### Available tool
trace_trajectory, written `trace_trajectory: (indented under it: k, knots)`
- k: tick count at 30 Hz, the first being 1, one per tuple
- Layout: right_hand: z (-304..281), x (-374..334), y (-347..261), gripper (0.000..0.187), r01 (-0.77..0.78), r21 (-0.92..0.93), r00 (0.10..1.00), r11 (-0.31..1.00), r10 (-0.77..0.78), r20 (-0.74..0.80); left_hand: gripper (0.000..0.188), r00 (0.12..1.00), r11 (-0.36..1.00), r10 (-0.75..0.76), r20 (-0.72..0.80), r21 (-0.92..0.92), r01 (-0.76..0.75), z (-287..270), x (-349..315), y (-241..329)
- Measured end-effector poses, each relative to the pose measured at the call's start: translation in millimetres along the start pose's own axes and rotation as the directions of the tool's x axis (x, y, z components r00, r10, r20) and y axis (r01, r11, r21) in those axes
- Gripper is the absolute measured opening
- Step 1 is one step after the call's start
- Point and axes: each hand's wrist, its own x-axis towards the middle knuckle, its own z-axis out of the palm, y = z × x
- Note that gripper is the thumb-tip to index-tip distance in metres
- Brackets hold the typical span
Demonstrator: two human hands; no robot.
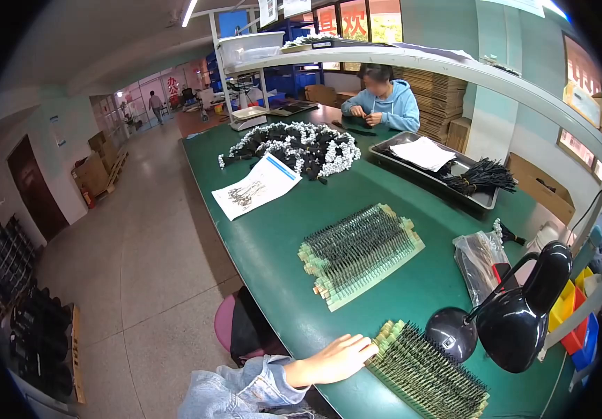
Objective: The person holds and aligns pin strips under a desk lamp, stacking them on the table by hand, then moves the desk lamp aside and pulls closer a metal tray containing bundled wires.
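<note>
My left hand (343, 358), in a denim sleeve, reaches across the near edge of the green table. Its fingers are bent together at the left end of a near batch of taped strips (430, 370), which carry rows of thin black pin-like parts. The fingertips close on the pale tape end of one strip; the exact grip is partly hidden. My right hand is out of view. Just beyond lies a second batch of similar strips (360, 255), laid side by side with green and tan tape ends.
A black desk lamp (521, 314) stands at the right by a clear plastic bag (479, 262). Farther off are a printed sheet (258, 187), a heap of black-and-white cable parts (294, 146) and a metal tray (486, 199). A person in blue (393, 105) works across the table.
</note>
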Motion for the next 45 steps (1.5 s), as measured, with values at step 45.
trace_trajectory:
  k: [45]
  knots:
    - [-20.9,37.5,11.0,0.016,-0.363,0.839,0.889,0.407,0.420,0.181,0.019,0.876,0.015,-0.483,-0.019,-1.000,-0.014,-34.4,71.5,24.3]
